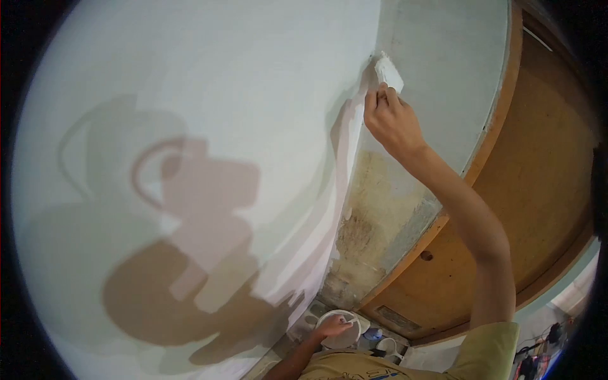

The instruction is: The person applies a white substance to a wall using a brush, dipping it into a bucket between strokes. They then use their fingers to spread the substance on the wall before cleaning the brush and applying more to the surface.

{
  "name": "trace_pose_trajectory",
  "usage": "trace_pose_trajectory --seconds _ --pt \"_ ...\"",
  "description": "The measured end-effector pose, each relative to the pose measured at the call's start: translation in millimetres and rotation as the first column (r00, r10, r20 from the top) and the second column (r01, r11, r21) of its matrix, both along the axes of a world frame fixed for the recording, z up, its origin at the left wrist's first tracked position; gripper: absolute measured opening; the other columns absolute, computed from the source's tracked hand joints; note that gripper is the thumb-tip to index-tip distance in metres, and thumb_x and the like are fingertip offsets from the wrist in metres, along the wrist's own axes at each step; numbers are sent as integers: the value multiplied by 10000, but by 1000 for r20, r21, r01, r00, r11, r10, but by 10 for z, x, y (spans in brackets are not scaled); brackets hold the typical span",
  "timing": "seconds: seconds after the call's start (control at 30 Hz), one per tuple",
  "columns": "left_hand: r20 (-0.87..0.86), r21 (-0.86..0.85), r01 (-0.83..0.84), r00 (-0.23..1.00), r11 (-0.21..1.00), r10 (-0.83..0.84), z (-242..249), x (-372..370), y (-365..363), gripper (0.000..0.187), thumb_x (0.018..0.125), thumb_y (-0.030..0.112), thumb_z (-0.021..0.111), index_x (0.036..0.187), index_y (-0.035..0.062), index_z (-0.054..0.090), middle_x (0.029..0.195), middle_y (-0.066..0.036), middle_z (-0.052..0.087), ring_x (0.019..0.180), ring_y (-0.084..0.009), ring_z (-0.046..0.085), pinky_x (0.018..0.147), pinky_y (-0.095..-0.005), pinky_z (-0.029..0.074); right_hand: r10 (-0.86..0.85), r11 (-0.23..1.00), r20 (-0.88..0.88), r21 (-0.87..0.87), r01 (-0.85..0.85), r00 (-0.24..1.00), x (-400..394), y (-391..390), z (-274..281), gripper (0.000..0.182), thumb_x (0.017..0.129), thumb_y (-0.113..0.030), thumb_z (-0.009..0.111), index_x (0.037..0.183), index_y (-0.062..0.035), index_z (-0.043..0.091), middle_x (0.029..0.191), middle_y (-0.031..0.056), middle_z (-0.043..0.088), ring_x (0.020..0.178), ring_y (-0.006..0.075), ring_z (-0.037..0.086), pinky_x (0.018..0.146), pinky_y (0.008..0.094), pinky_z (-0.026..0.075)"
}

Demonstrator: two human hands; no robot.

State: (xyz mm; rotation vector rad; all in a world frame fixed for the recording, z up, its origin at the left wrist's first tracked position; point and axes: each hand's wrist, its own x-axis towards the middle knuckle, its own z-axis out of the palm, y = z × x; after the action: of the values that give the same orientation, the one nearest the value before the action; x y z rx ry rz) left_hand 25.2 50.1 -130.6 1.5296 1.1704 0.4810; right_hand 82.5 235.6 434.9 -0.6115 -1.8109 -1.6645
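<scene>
My right hand (392, 117) is raised high with its fingers closed round a paintbrush (389, 73). White paint coats the brush's wide bristles, which touch the grey-green wall (443, 76) right by the inner corner; the handle is hidden in my fist. Low down near my body, my left hand (334, 325) grips the rim of a round white bucket (333, 342). My fingers curl over the bucket's edge, and its contents are hard to make out.
A smooth white wall (272, 82) with dark shadows fills the left. Under the brush, the narrow wall has a stained, peeling patch (367, 215). A wooden door (506, 215) in an orange-brown frame (484, 142) stands right. Small containers (386, 346) sit on the floor.
</scene>
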Motion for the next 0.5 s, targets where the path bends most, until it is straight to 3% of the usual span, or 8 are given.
trace_pose_trajectory --seconds 0.1,0.2,0.27,0.3,0.37,0.4,0.43,0.5 --pt "-54 -13 -16 998 1000 15 160 -68 -116 600 786 572 624 893 -19 633 821 -199 653 792 -345 635 675 -425 473 -97 995 156 53 90 983 -15 41 -20 249 678 13 670 893 99 581 726 200 622 843 258 616 629 297 572" --pt "-127 -6 -2 992 1000 1 -191 -63 -125 633 788 600 594 955 -9 632 873 -218 655 834 -390 625 708 -444 474 24 990 -20 -140 -26 1000 111 -156 131 221 700 20 667 904 81 606 711 155 624 805 227 628 622 301 564" --pt "-99 71 -32 994 997 39 -267 -111 -153 637 781 603 600 967 -6 633 899 -230 649 853 -400 622 720 -448 474 308 874 -333 -271 -404 891 291 -421 238 148 781 -5 661 922 40 649 741 123 658 751 154 639 622 270 545" --pt "-132 -67 -45 991 997 36 -232 -159 -189 743 798 674 577 1073 -17 607 997 -202 612 910 -304 593 777 -444 470 306 878 -330 -264 -399 893 393 -469 242 148 781 -5 661 922 40 649 741 123 658 751 154 639 622 270 545" --pt "-158 -67 -31 987 997 20 -45 -255 -239 676 789 626 602 1002 -15 620 911 -217 626 854 -336 610 737 -439 472 396 741 -677 -164 -651 620 558 -512 228 137 860 -68 646 976 -3 675 838 101 699 747 98 646 641 241 524" --pt "-185 -70 -18 983 997 5 2 -294 -222 611 779 579 627 931 -13 633 824 -232 639 799 -368 628 697 -435 475 393 746 -680 -157 -647 619 589 -487 229 137 860 -68 646 976 -3 675 838 101 699 747 98 646 641 241 524" --pt "-139 84 -129 980 988 140 -70 -282 -296 596 783 566 634 898 -19 635 794 -234 632 773 -348 627 686 -429 471 454 708 -691 -104 -699 563 615 -424 203 151 871 -80 644 993 2 678 862 101 702 746 82 637 651 227 514" --pt "-157 83 -117 979 990 129 -26 -278 -291 598 786 568 631 892 -20 635 803 -238 634 783 -349 629 692 -429 473 504 673 -702 -45 -738 503 660 -298 173 166 882 -91 643 1010 6 682 886 102 705 744 66 628 662 214 503"
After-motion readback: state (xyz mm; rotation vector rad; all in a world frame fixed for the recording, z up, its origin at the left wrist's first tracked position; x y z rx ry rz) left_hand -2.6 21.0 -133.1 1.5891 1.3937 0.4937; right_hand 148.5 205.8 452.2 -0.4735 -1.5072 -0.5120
